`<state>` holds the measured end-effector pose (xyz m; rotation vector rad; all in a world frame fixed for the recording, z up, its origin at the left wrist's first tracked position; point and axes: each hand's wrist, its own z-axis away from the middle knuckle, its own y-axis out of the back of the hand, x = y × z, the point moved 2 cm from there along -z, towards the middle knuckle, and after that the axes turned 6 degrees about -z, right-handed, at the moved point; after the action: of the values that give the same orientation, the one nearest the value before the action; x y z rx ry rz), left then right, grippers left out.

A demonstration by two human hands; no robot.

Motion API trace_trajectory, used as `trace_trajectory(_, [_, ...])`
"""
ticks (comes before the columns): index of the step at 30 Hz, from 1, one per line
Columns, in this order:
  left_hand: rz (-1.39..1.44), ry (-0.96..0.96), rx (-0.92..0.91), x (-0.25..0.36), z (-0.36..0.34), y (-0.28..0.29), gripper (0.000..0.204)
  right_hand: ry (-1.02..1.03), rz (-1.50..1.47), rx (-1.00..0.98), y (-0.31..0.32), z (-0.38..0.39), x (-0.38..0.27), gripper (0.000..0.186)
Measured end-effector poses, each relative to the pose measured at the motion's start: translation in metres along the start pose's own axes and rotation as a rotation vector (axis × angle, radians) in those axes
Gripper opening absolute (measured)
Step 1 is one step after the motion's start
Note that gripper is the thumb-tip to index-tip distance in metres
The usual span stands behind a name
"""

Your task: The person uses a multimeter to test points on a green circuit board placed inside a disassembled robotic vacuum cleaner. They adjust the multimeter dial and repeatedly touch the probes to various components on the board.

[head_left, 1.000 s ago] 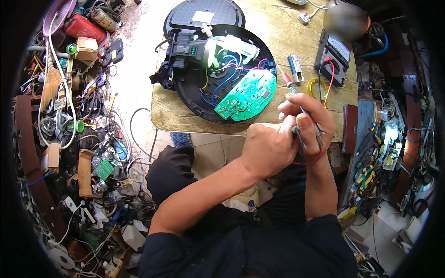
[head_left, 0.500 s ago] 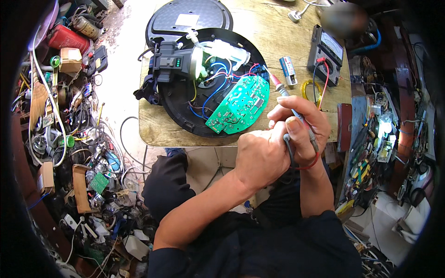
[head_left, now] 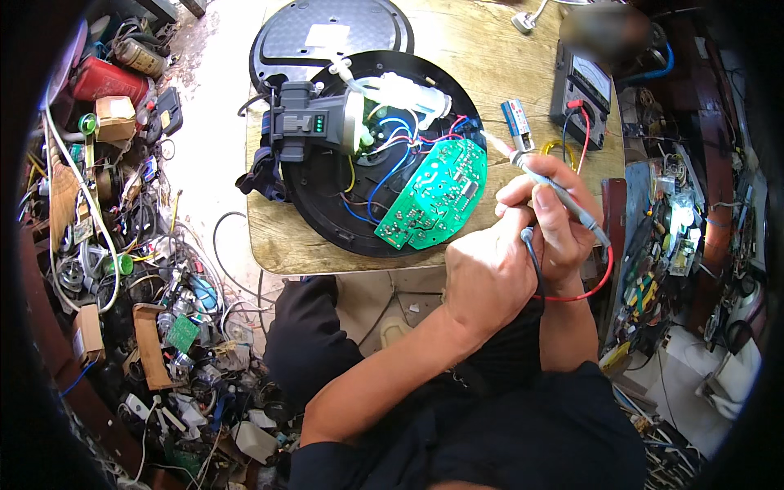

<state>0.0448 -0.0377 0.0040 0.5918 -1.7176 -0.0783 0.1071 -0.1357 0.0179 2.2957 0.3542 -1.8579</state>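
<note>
My right hand (head_left: pixel 578 224) grips a grey test probe (head_left: pixel 555 189) with a red lead, its pale tip pointing up and left just right of the green circuit board (head_left: pixel 437 196). Against it, my left hand (head_left: pixel 494 273) is closed on a second probe (head_left: pixel 527 235) with a black lead. Only the grey rear end of that one shows; its tip is hidden. The board lies face up at the near right of an opened round black housing (head_left: pixel 327 216), with red, blue and yellow wires running to it. Neither hand touches the board.
A lit headlamp (head_left: pixel 314 122) and a white plastic part (head_left: pixel 408 94) rest on the housing; a round black cover (head_left: pixel 282 49) lies behind. On the wooden table (head_left: pixel 482 49) are a blue-and-white block (head_left: pixel 516 122) and an analog multimeter (head_left: pixel 581 98). Electronic scrap (head_left: pixel 188 335) heaps up left.
Both hands have drawn slightly right and down, still together. The red-lead probe has tilted flatter and its lead bows out wider. The whole view has shifted a little.
</note>
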Motion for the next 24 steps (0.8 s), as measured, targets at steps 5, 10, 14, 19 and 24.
trace_trajectory(5, [-0.055,0.0,-0.061,-0.005,0.004,0.005,0.027,0.014,0.058,-0.063,-0.001,-0.003,0.002,0.029])
trace_trajectory(10, [-0.089,0.046,-0.153,0.002,0.005,0.008,0.037,-0.059,0.009,-0.024,-0.003,-0.003,0.0,0.029])
trace_trajectory(14, [-0.019,0.134,-0.156,0.002,0.007,0.01,0.029,-0.14,-0.049,-0.038,-0.003,-0.002,0.0,0.025])
trace_trajectory(19, [-0.031,0.127,-0.178,0.0,0.007,0.011,0.031,-0.187,-0.012,-0.024,-0.008,-0.002,-0.005,0.025])
trace_trajectory(24, [-0.056,0.108,-0.204,-0.004,0.011,0.008,0.032,-0.21,0.07,-0.067,-0.007,-0.003,-0.009,0.027])
